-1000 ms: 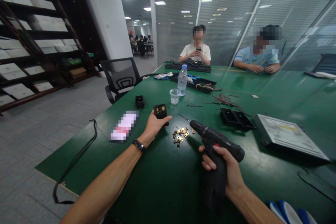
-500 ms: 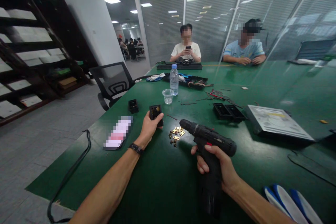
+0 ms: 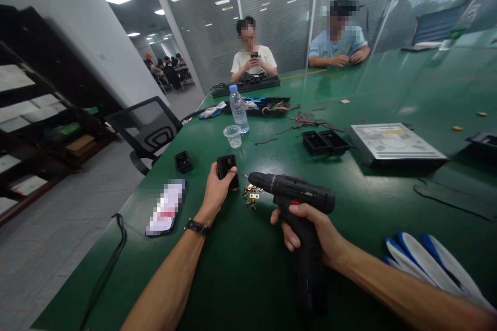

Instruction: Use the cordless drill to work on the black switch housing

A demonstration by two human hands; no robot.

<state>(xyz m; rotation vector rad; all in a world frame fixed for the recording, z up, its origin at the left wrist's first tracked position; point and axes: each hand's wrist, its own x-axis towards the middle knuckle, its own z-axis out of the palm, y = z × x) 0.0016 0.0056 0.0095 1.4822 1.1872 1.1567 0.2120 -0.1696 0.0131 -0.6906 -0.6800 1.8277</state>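
Observation:
My left hand grips a small black plastic block with brass contacts, held on the green table. A black cordless drill sits in my right hand, its thin bit pointing left and reaching the block. Several small brass plates and screws lie on the table just under the drill's nose. A second small black block rests to the left of my left hand.
A phone lies left of my arm. A plastic cup, water bottle, black trays, loose wires and a disc drive lie beyond. Blue-white gloves are at right. Two people sit at the far end; an office chair stands left.
The view swung and tilted to the right. My right hand brought the drill left, so its bit now meets the block, which my left hand keeps holding.

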